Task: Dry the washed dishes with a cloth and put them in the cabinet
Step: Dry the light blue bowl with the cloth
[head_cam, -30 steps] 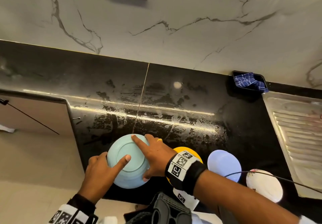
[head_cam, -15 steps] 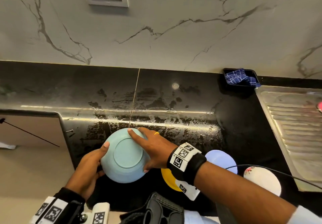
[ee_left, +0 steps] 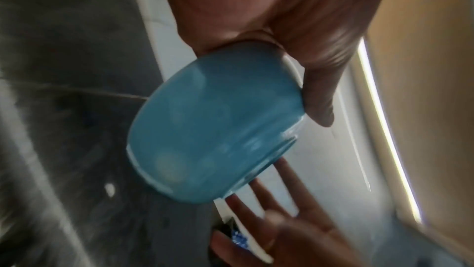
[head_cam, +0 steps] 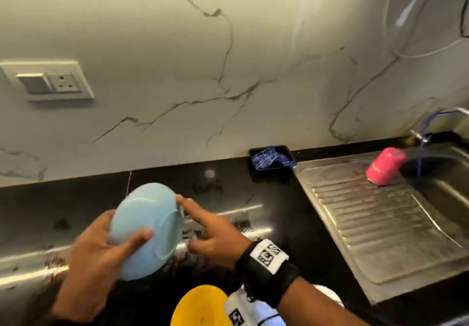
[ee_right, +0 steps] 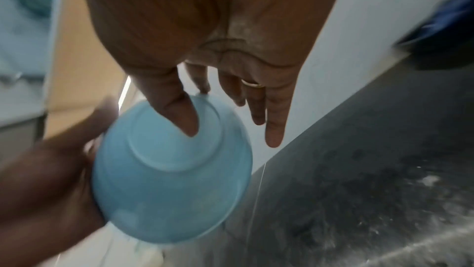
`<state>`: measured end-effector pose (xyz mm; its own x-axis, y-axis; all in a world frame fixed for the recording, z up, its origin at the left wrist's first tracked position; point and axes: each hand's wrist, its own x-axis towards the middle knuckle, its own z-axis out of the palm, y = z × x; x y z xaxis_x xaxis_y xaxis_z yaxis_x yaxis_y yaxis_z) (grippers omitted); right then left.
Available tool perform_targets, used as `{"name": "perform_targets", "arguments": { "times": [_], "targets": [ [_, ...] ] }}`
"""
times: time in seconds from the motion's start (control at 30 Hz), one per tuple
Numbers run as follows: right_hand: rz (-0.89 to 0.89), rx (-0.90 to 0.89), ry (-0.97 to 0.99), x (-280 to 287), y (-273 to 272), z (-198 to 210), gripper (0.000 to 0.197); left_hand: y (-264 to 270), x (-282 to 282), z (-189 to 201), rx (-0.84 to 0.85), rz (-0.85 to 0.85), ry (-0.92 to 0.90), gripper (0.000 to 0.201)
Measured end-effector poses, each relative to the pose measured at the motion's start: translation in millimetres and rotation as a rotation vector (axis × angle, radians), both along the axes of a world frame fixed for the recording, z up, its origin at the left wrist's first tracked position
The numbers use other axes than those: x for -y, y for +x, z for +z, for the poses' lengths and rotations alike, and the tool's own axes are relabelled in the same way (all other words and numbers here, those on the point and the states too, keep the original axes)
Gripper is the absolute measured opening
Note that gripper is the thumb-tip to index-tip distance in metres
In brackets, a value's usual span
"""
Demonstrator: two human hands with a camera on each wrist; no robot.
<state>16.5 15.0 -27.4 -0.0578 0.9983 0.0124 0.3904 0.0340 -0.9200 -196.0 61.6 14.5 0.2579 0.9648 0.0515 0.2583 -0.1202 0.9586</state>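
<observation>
I'm gripping the lt blue bowl (head_cam: 147,231) w/ my left hand (head_cam: 94,264), thumb curling over its underside, holding it tilted above the black counter (head_cam: 253,198) (base facing me). My right hand (head_cam: 215,234) is hanging loose beside it, fingers straight, index fingertip touching the rim. Blue cloth (head_cam: 271,159) is sitting in a tray by the wall, well apart

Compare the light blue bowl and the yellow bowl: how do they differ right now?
The light blue bowl is lifted and tilted, gripped by the left hand; the yellow bowl sits untouched on the counter. Blue shows its base fully; yellow is partly cropped. Both are round.
</observation>
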Motion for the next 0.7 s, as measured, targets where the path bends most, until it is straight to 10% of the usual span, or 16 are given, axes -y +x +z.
{"name": "perform_targets", "arguments": {
  "times": [0.07, 0.17, 0.37, 0.53, 0.7],
  "targets": [
    [-0.23, -0.272, -0.136, 14, 29, 17, 0.041, 36, 5, 6, -0.304, -0.117, 0.437, 0.037],
    [-0.441, -0.613, -0.286, 37, 71, 31, 0.049, 81, 3, -10, -0.561, -0.536, 1.023, 0.029],
    [-0.663, -0.576, -0.147, 72, 123, 25, 0.029, 140, 2, -9, -0.589, -0.733, 1.19, 0.041],
    [-0.725, -0.585, -0.076, 87, 156, 15, 0.039, 160, 4, -4, -0.012, -0.355, 0.251, 0.103],
    [-0.636, -0.559, -0.088, 82, 173, 10, 0.04, 190, 24, -10, 0.355, -0.248, -0.687, 0.06]
  ]
}}
